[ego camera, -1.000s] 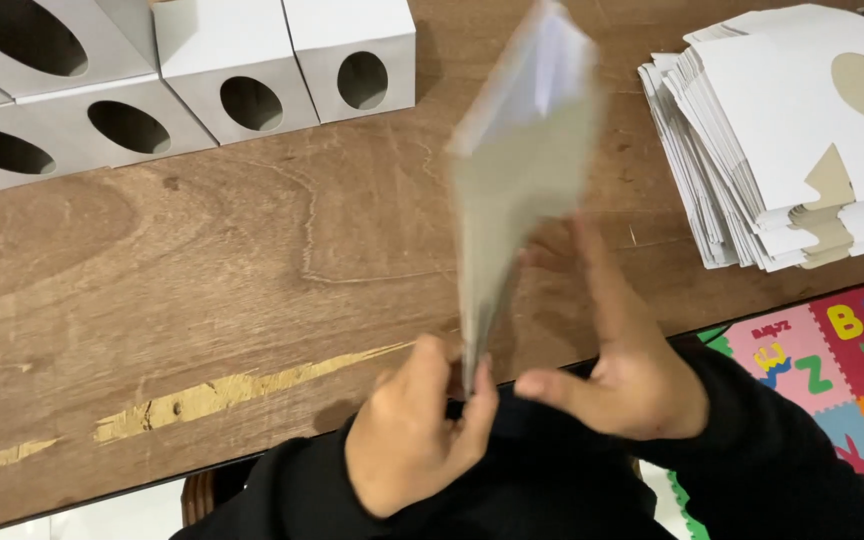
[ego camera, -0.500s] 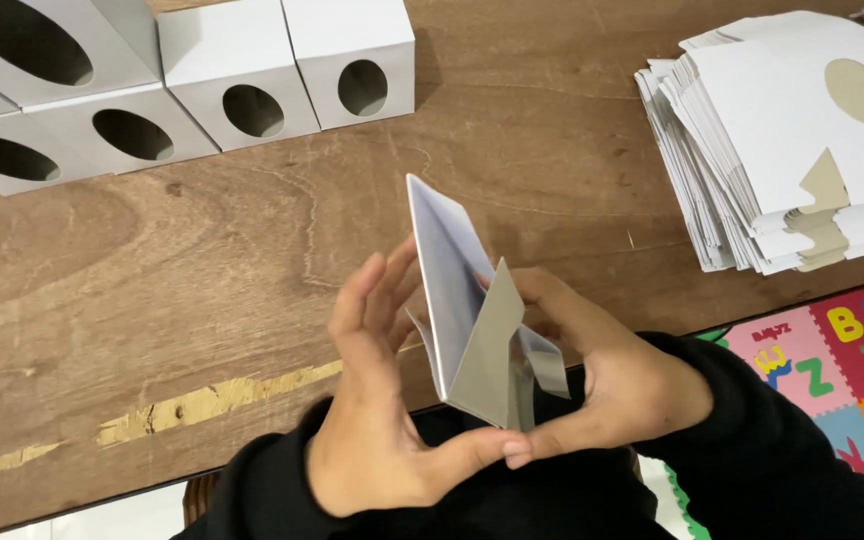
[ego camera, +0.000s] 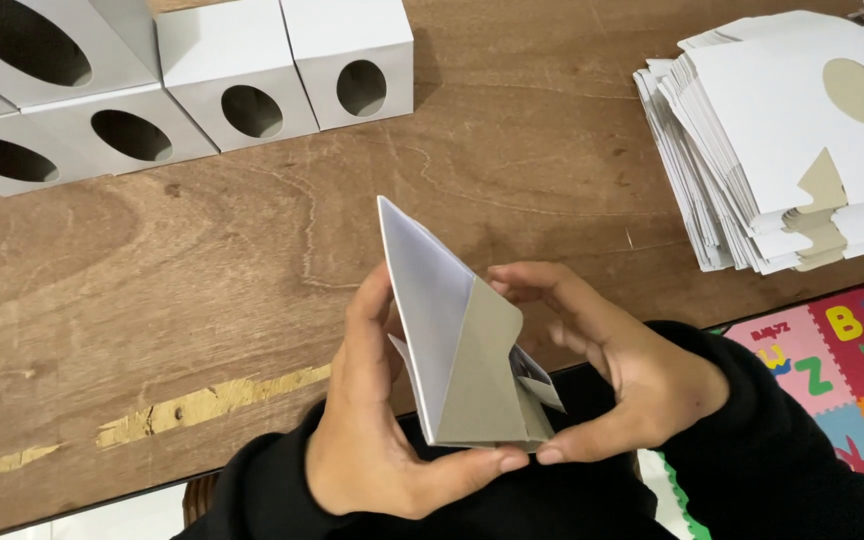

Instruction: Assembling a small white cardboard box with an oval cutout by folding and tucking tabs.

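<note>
A partly folded cardboard box blank (ego camera: 457,330), white outside and grey-brown inside, is held between both hands over the near edge of the wooden table (ego camera: 152,280). My left hand (ego camera: 377,430) cups its left side, thumb under the bottom edge. My right hand (ego camera: 617,365) grips the right side, its fingers curled behind a grey flap. Both sleeves are black.
Several assembled white boxes (ego camera: 242,70) with oval holes stand along the table's far left. A stack of flat box blanks (ego camera: 782,140) lies at the far right. A colourful foam puzzle mat (ego camera: 832,370) covers the floor at the lower right.
The blank was held tall and flat a second ago. It has come down lower and opened into a folded shape, and both hands now close around its sides.
</note>
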